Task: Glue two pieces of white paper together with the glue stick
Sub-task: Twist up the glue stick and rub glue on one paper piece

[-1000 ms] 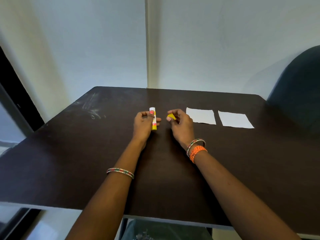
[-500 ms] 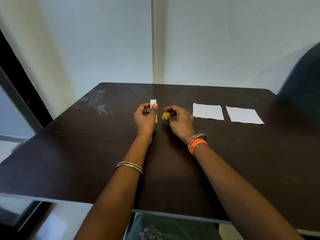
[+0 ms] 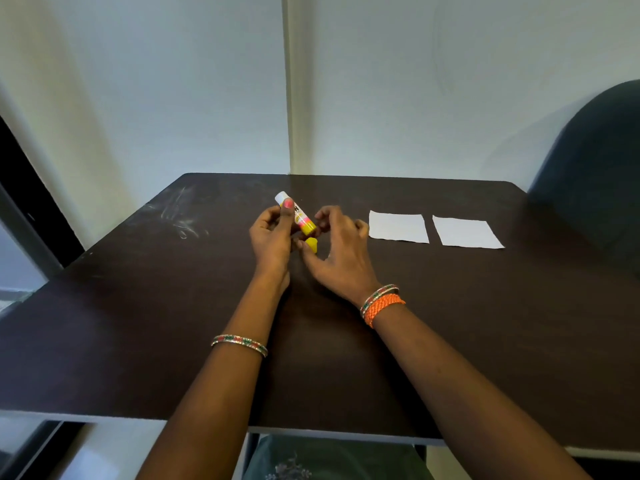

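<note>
My left hand grips the glue stick, tilted with its white end up to the left and its yellow base down to the right. The yellow cap is off the stick and sits just below that base, against the thumb of my right hand. My right fingers curl by the stick's base; whether they touch it is unclear. Two white paper squares lie flat on the dark table: the near piece just right of my right hand, and the far piece beside it, a narrow gap between them.
A dark chair back stands past the table's right far corner. The wall runs close behind the table's far edge. Pale scuff marks streak the table's far left. A dark window frame is at the left.
The glue stick has tipped from upright to slanting, white end to the left. My right hand has moved in under its yellow base with the cap. The papers have not moved.
</note>
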